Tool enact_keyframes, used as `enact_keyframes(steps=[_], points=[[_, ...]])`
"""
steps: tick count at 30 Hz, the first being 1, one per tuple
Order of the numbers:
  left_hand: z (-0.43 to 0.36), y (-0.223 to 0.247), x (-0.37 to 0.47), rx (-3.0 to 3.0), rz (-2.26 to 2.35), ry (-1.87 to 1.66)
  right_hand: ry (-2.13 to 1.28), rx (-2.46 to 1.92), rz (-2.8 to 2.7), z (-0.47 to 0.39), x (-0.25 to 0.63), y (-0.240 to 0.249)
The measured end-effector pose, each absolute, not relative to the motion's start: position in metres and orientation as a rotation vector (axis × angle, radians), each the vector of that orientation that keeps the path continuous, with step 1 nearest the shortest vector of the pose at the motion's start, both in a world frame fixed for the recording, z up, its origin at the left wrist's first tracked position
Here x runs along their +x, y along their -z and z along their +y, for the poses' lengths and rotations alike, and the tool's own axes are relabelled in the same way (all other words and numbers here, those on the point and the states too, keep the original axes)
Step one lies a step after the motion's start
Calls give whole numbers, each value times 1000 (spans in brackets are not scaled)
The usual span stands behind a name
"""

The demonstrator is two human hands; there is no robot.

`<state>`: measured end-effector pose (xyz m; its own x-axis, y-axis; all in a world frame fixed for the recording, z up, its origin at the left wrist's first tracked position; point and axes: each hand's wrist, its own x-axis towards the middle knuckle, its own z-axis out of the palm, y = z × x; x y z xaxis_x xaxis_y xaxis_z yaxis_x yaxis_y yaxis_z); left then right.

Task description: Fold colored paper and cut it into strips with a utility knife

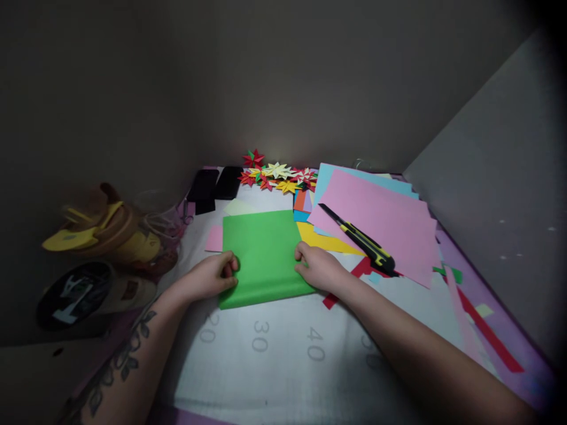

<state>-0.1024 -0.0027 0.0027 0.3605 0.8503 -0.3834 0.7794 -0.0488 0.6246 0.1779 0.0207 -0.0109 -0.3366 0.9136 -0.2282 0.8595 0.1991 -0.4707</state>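
Note:
A green sheet of paper (266, 248) lies in front of me on a white mat (283, 366) printed with numbers. Its near part looks folded over, with a rounded fold toward me. At its left edge, my left hand (217, 274) is closed on the paper, fingers curled. My right hand (316, 267) pinches the opposite edge. A black and yellow utility knife (363, 239) rests on pink paper (381, 218) to the right of the green sheet, its blade end pointing away and to the left.
Folded paper stars (279, 174) line the back wall. Two dark phone-like objects (228, 183) lie at the back left. Cups and a lidded container (75, 295) stand left. Red strips (487, 330) and paper scraps lie at the right.

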Motion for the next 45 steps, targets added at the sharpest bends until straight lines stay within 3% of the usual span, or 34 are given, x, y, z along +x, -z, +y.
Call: enact_keyframes(steps=[15, 20, 26, 32, 45], points=[[-6, 0, -103, 1892, 1491, -110, -825, -1729, -2358, 20, 179, 11], [-19, 0, -94, 2240, 1414, -223, -666, -1677, -2370, 13, 178, 14], [-22, -14, -77, 2533, 1268, 166, -578, -1622, -2336, 5, 177, 18], [-5, -23, -67, 2618, 1176, 424, -438, -1267, -2594, -17, 161, 12], [4, -28, -54, 2449, 1217, 384, -318, -1036, -2717, -76, 163, 11]])
